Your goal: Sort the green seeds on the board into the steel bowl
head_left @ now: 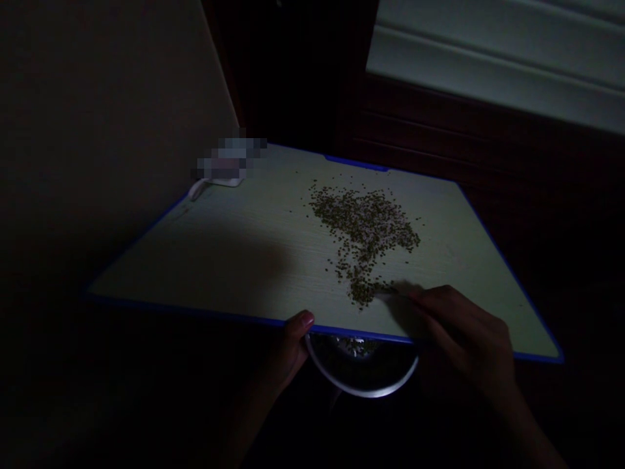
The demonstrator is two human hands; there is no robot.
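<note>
Small dark grains, like beans or lentils, lie spread over a pale tabletop with a blue rim, narrowing to a small heap near the front edge. My right hand is closed over the board's near right part, pinching a thin dark tool whose tip touches the heap; its kind is too dark to make out. A shiny metal bowl sits just under the front edge with some grains in it. My left hand holds the bowl's left side, its thumb resting on the table's blue rim; the other fingers are hidden.
At the far left corner of the tabletop lies a pale flat object, partly blurred, with a white strap or cable. A plain wall borders the left side. Dark wood and pale horizontal slats stand behind. The light is very dim.
</note>
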